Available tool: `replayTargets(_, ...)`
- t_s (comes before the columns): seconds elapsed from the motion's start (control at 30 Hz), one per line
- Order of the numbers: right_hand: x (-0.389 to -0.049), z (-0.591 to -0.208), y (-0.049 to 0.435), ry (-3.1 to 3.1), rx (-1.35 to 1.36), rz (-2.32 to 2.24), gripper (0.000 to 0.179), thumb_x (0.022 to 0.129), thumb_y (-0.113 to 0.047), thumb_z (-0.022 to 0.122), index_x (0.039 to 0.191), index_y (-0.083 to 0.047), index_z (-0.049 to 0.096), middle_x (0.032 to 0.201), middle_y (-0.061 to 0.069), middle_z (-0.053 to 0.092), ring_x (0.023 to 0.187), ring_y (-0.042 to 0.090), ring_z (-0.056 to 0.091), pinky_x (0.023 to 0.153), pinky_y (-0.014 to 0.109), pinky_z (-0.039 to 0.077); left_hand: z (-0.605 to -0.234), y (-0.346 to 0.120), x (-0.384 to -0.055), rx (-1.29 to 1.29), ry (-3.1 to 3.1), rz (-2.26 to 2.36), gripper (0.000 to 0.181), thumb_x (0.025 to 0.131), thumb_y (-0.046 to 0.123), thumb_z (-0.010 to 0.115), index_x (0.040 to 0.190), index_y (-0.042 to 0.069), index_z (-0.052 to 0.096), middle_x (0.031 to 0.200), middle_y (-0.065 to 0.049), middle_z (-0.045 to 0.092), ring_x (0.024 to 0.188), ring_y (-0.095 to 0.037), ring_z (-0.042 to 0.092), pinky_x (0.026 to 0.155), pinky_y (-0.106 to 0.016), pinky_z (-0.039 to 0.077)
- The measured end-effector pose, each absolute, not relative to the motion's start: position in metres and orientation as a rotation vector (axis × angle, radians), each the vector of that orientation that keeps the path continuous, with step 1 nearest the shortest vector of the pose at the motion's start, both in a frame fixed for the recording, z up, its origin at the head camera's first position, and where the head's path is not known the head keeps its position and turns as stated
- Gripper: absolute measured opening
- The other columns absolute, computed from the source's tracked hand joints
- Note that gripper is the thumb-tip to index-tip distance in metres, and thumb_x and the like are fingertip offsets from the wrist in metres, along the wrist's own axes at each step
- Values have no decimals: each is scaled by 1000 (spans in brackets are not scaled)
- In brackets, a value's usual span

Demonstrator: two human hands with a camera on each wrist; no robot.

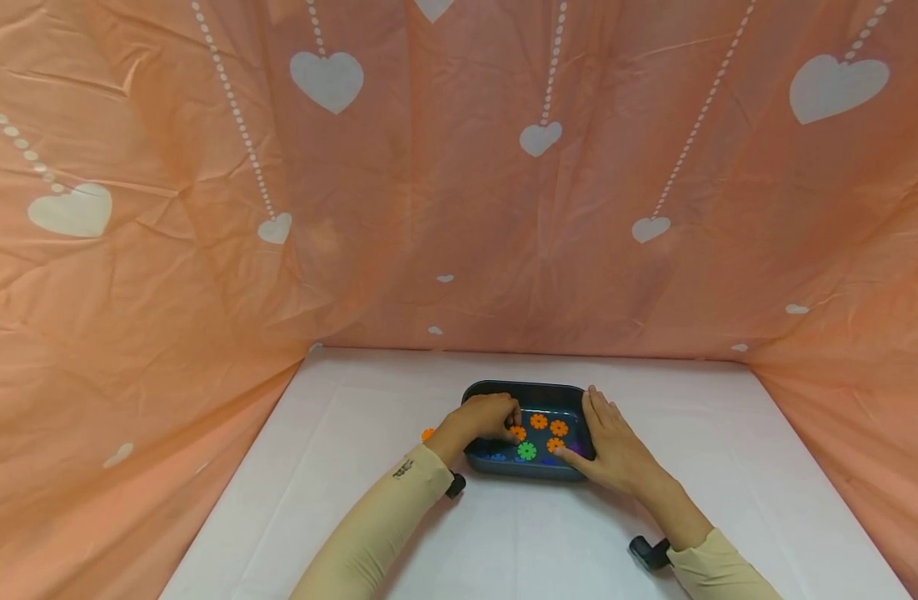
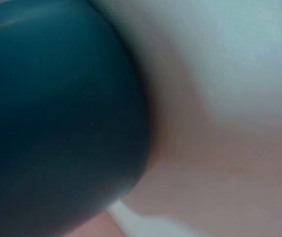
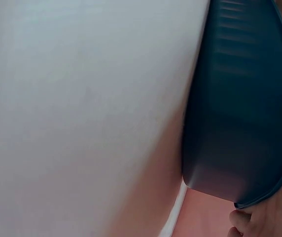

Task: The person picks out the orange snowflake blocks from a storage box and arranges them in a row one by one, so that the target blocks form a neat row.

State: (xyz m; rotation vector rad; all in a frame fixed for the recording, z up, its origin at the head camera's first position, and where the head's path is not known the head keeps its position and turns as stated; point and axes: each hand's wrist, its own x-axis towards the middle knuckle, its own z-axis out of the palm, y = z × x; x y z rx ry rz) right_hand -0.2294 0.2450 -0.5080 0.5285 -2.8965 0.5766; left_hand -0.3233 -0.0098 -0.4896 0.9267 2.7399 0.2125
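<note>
Cloth [image 1: 459,192] of orange colour, printed with white hearts [image 1: 326,81] on dotted strings, hangs behind and at both sides of a white table [image 1: 564,542]. On this table, near its far edge, stands a dark tray [image 1: 522,472] with rounded corners. Inside it lie several orange pieces [image 1: 538,422], shaped like small flowers, one green piece [image 1: 527,451] and some blue pieces [image 1: 496,457] along the near side; a purple patch shows at the right. One more orange piece [image 1: 428,434] is outside, left of the tray, partly covered by the left wrist.

Each forearm wears a beige sleeve [image 1: 380,521], and a black device [image 1: 649,552] is at each wrist. The left hand [image 1: 487,417] comes over the left part of the tray and hides this corner. Its fingers are bent down inside, close to one orange piece, but I cannot tell whether they pinch it. The right hand [image 1: 615,443] lies at the right end: its fingers are straight along the rim, and the thumb is spread away from them, reaching inside beside another orange piece. Both wrist views show mainly the outer wall of the tray, and the left one is blurred.
</note>
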Motion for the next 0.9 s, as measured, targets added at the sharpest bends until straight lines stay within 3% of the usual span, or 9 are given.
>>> replayTargets(0.37,-229,-509,244,-2908,515,583,113,97,-65,68,163,15,21,172,34,17,160,49,21,128,61,19,-488,-18,-322,968,2700,399,26,94,35,86,107,20,69,99,9,57,86,-6,55,81,-25,49)
replayTargets(0.63,-228,-509,242,-2919,509,597,113,97,-66,67,164,14,20,173,33,16,160,49,20,128,62,19,-477,-35,-322,1055,2653,606,31,96,28,83,118,14,67,110,3,60,96,-10,58,89,-25,52)
replayTargets(0.9,-228,-507,242,-2927,497,602,115,97,-68,66,164,13,19,173,32,16,160,50,19,127,63,19,-466,-58,-324,1083,2654,735,30,96,20,83,117,11,64,111,-2,63,96,-15,59,89,-27,53)
